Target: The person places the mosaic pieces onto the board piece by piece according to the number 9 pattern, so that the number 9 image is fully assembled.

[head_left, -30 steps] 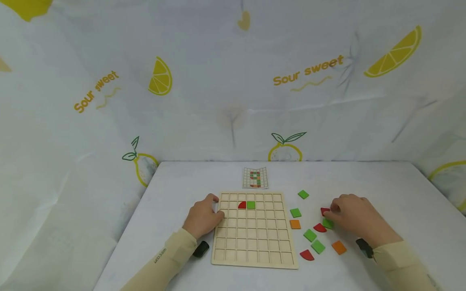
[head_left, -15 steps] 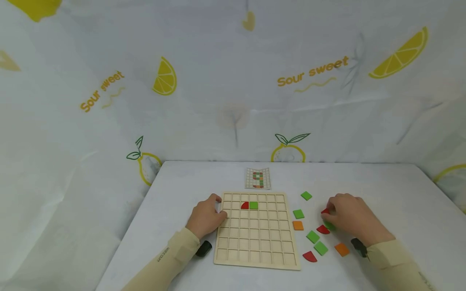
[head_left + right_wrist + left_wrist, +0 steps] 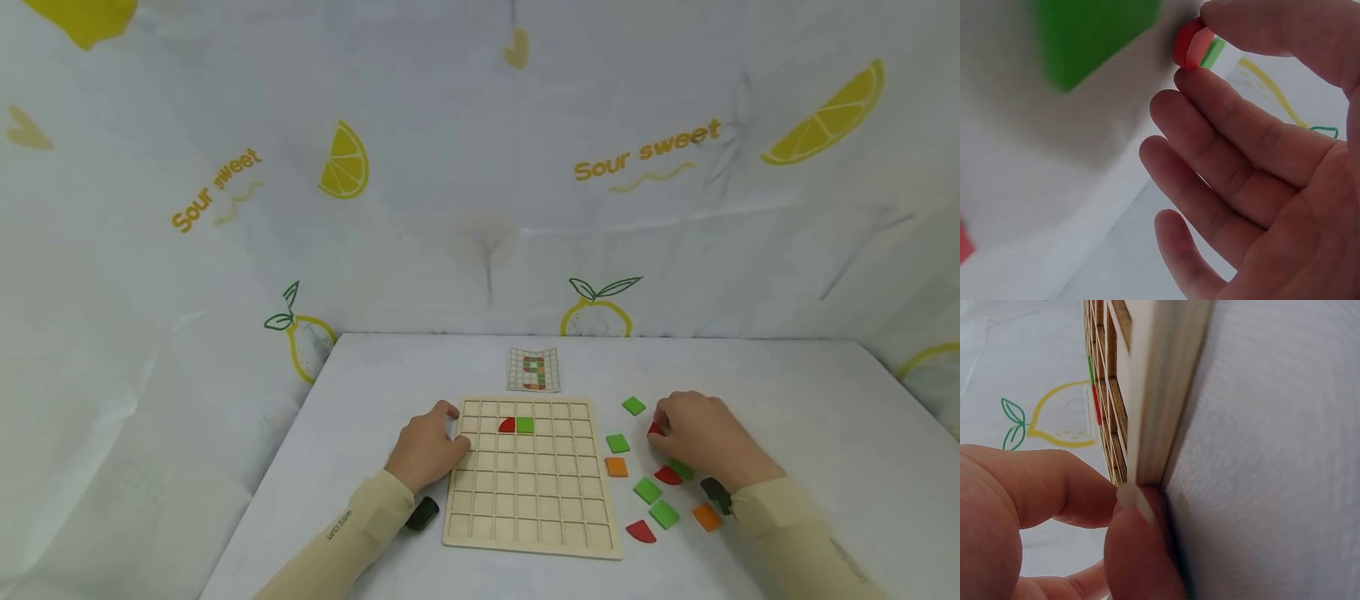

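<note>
At the middle of the table lies a pale wooden grid board (image 3: 532,475), with a red quarter-circle tile (image 3: 507,425) and a green square tile (image 3: 525,426) side by side in its second row. My left hand (image 3: 427,450) holds the board's left edge; in the left wrist view, thumb (image 3: 1141,550) and index finger meet at that edge. Between thumb and index finger, my right hand (image 3: 701,437) pinches another red quarter-circle tile (image 3: 1191,44), right of the board. Its other fingers are spread in the right wrist view.
A pattern card (image 3: 533,370) stands behind the board. Loose tiles lie to its right: several green squares (image 3: 664,514), orange squares (image 3: 617,467) and red quarter-circles (image 3: 641,531). A green tile (image 3: 1097,37) shows large near the right wrist camera.
My right hand has picked the red quarter-circle tile from among the loose pieces and moved slightly left with it. The left hand stays at the board's edge. The head view has shifted slightly.
</note>
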`<action>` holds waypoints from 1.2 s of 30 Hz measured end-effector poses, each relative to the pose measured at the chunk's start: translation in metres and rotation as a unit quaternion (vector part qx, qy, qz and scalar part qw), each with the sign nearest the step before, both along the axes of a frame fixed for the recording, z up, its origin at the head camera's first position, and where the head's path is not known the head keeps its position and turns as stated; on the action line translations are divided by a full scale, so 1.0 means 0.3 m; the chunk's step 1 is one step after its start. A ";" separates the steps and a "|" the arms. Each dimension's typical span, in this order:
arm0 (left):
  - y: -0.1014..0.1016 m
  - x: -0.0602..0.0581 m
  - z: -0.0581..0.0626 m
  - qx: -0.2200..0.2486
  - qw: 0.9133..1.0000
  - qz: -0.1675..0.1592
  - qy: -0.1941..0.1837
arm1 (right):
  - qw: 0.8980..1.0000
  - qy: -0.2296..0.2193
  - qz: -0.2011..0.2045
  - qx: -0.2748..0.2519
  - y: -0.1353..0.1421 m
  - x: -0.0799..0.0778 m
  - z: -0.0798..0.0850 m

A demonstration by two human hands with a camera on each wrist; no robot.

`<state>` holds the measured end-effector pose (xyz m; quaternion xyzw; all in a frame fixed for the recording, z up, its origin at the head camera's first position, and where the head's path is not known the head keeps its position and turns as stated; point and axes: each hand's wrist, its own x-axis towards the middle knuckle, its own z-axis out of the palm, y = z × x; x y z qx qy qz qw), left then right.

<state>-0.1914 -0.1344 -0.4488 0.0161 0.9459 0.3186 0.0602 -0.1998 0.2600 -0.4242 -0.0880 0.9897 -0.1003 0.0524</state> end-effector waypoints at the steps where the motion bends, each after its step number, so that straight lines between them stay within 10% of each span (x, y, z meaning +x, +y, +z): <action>1: -0.002 0.000 -0.001 0.001 1.000 0.000 0.001 | 1.000 0.004 0.006 0.001 -0.013 -0.005 0.004; 36: -0.006 0.002 -0.012 0.013 1.000 0.002 0.006 | 0.986 0.077 0.145 -0.019 -0.438 -0.082 0.015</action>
